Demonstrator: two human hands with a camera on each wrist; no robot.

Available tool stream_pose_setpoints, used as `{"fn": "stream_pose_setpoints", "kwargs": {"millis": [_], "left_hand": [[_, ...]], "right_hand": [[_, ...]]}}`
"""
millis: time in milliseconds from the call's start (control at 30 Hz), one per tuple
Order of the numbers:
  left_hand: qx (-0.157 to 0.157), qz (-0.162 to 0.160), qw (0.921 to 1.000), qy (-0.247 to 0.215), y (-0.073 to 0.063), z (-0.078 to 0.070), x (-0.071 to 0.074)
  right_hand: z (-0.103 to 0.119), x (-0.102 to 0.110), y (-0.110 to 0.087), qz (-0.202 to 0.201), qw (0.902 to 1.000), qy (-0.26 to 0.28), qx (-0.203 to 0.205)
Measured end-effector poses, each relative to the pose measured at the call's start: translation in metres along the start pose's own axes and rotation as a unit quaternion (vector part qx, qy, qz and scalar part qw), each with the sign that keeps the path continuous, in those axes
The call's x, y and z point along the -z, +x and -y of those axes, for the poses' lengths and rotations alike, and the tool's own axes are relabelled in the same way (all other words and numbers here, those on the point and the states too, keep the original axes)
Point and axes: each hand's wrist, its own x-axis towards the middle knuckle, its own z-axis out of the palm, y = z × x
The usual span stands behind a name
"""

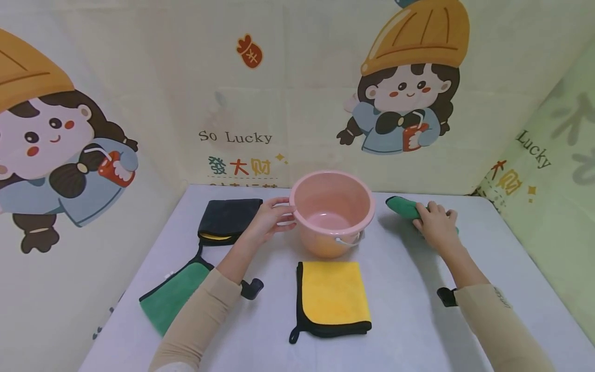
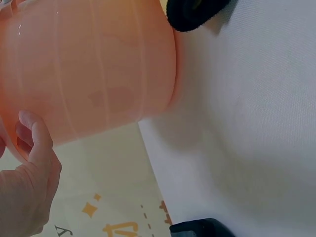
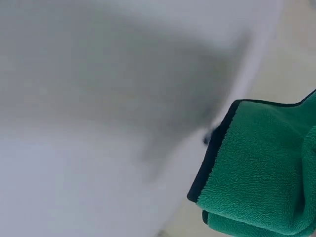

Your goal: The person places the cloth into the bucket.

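Note:
A pink bucket (image 1: 332,243) stands upright at the back middle of the table, its white handle (image 1: 349,242) hanging at the front right. My left hand (image 1: 271,217) is at the bucket's left rim; in the left wrist view, its fingers are bent around the rim beside the ribbed wall (image 2: 98,69). To the right of the bucket, my right hand (image 1: 437,225) grips a bunched green towel (image 1: 402,206) by its middle. The right wrist view shows this towel (image 3: 256,173), black-edged and folded, raised over the tabletop; the right hand is hidden there.
A yellow towel (image 1: 332,294) with black edging lies folded in front of the bucket. Back left is a folded black towel (image 1: 230,217) with a yellow layer showing. A green towel (image 1: 176,294) lies nearer, partly under the left forearm. A printed cloth wall (image 1: 307,103) rises behind the table.

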Motion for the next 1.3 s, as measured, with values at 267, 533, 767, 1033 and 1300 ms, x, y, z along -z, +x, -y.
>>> {"fn": "stream_pose_setpoints", "kwargs": {"millis": [267,533,767,1033,1300], "left_hand": [[-0.002,0.005,1.0,0.002,0.001,0.0,0.001],[-0.002,0.005,0.9999,0.012,0.0,-0.001,0.001],[0.001,0.007,0.9999,0.015,0.001,-0.002,0.001],[0.002,0.002,0.9999,0.014,-0.001,-0.002,0.0],[0.003,0.005,0.9998,0.02,-0.002,-0.003,0.001]], "right_hand": [[0.022,0.046,0.021,-0.064,0.9977,-0.007,0.023],[0.067,0.077,0.036,-0.119,0.9891,-0.01,0.086],[0.101,0.081,0.048,-0.154,0.9783,-0.014,0.138],[0.134,0.079,0.059,-0.139,0.9742,-0.017,0.177],[0.156,0.068,0.066,-0.137,0.9617,-0.023,0.236]]}}
